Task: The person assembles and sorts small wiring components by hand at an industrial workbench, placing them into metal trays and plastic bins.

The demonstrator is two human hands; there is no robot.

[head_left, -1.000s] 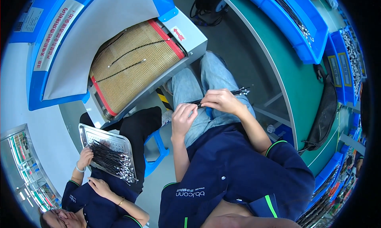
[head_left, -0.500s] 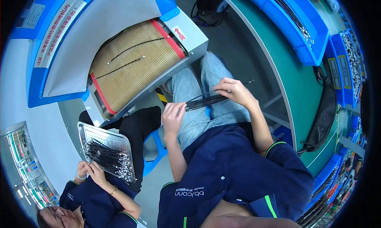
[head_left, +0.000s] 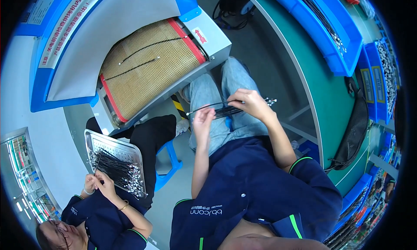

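Observation:
Several thin black cables with silvery ends form a bundle [head_left: 225, 111] over my lap. My left hand [head_left: 203, 121] is closed at the bundle's left end, its fingertips partly hiding the cables. Just above the bundle runs a single black cable [head_left: 213, 105], its tip showing beyond my left fingers. My right hand [head_left: 251, 104] pinches this single cable between thumb and fingers. Behind that hand, more cable ends stick out to the right.
Two black cables [head_left: 140, 65] lie on the mesh conveyor belt [head_left: 147, 82] of a machine ahead left. At lower left, a co-worker's hands [head_left: 100, 180] work over a perforated metal tray [head_left: 135, 152] of cables. A green table [head_left: 332, 98] with blue bins [head_left: 343, 61] stands right.
My left hand has shifted right and slightly up along the cables. The single cable now extends past its left side. More cable ends show beyond my right hand.

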